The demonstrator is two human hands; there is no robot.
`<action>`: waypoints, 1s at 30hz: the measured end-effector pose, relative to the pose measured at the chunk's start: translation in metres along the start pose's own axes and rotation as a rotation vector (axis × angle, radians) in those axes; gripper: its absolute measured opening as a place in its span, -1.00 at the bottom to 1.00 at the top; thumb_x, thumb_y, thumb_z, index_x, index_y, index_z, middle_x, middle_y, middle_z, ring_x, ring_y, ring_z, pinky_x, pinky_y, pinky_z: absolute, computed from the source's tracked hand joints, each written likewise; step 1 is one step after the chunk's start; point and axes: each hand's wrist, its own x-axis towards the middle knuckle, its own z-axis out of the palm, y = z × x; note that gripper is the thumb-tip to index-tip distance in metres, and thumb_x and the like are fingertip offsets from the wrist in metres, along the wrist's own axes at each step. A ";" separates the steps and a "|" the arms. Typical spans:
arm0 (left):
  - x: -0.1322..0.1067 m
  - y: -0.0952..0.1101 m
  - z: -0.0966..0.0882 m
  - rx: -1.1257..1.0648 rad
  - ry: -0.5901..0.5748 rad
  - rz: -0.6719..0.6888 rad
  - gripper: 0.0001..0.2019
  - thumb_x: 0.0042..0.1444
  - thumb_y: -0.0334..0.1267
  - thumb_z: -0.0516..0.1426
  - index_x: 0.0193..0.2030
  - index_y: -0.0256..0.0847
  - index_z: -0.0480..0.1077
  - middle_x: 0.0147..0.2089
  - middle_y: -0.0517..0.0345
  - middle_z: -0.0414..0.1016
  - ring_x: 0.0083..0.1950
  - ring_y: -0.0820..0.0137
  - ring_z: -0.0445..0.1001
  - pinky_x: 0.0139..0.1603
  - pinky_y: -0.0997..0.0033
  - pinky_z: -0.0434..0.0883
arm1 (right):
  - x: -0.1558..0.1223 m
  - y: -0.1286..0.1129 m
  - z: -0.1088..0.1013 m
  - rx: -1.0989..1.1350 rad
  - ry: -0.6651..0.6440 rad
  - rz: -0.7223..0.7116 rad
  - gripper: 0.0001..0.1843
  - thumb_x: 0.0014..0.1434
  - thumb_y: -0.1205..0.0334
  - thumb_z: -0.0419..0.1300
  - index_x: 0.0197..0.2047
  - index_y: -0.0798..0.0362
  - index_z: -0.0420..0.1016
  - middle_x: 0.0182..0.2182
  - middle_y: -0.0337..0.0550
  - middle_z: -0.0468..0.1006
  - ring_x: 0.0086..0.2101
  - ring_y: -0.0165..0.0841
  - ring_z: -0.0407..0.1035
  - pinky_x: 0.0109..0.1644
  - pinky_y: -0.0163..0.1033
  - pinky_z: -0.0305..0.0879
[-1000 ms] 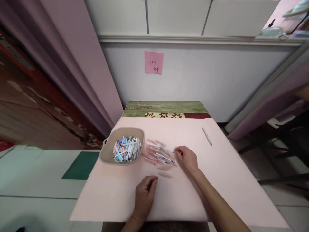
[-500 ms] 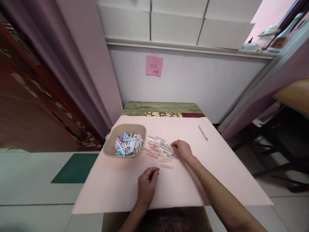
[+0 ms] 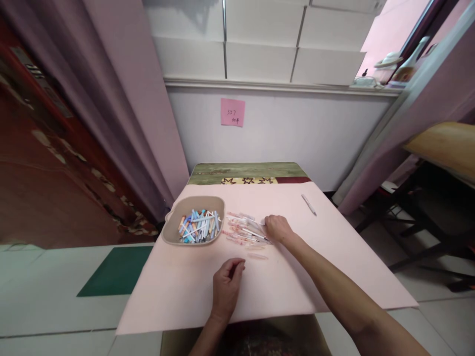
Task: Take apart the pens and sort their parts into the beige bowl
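A beige tub (image 3: 174,232) with several blue, white and orange pen parts in it stands on the pink sheet (image 3: 319,267) that covers the table. To its right lies a loose pile of clear pens (image 3: 243,230). My right hand (image 3: 278,229) rests at the right edge of that pile, fingers curled on the pens. My left hand (image 3: 227,284) lies nearer me on the sheet with its fingers loosely curled, and I cannot make out anything in it. A clear pen cap (image 3: 258,256) lies between the hands.
A single white pen (image 3: 308,204) lies at the far right of the sheet. A pink note (image 3: 232,111) hangs on the wall behind. A curtain (image 3: 122,99) falls at the left, and a chair (image 3: 438,163) stands at the right.
My right hand has slid a little left onto the pen pile. My left hand has barely moved. The head has tipped up, so the table sits lower in view.
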 end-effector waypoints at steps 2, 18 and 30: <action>-0.001 -0.001 -0.001 -0.018 0.009 -0.007 -0.74 0.06 -0.08 0.18 -0.27 -0.22 0.54 -0.31 0.02 0.60 -0.27 0.26 0.55 -0.30 0.36 0.49 | -0.010 0.003 -0.003 0.013 0.040 0.000 -0.79 0.16 0.34 0.11 -0.17 0.16 0.51 -0.18 0.10 0.57 -0.20 -0.20 0.47 -0.17 -0.25 0.24; 0.019 0.007 0.021 -0.407 -0.094 -0.202 -0.73 -0.02 -0.10 0.26 -0.29 -0.29 0.50 -0.49 0.16 0.50 -0.52 0.49 0.36 -0.48 0.48 0.34 | -0.116 -0.039 0.030 0.561 0.223 -0.266 -0.93 0.09 0.32 0.10 -0.35 0.01 0.40 -0.41 -0.25 0.49 -0.45 -0.43 0.35 -0.35 -0.37 0.16; 0.021 0.002 0.024 -0.543 -0.024 -0.242 -0.75 0.13 -0.08 0.16 -0.36 -0.21 0.25 -0.40 0.11 0.57 -0.54 0.51 0.41 -0.55 0.52 0.34 | -0.044 -0.004 0.018 0.542 0.305 0.108 -0.80 0.20 0.18 0.09 -0.28 -0.04 0.56 -0.35 -0.22 0.55 -0.37 -0.39 0.41 -0.25 -0.33 0.21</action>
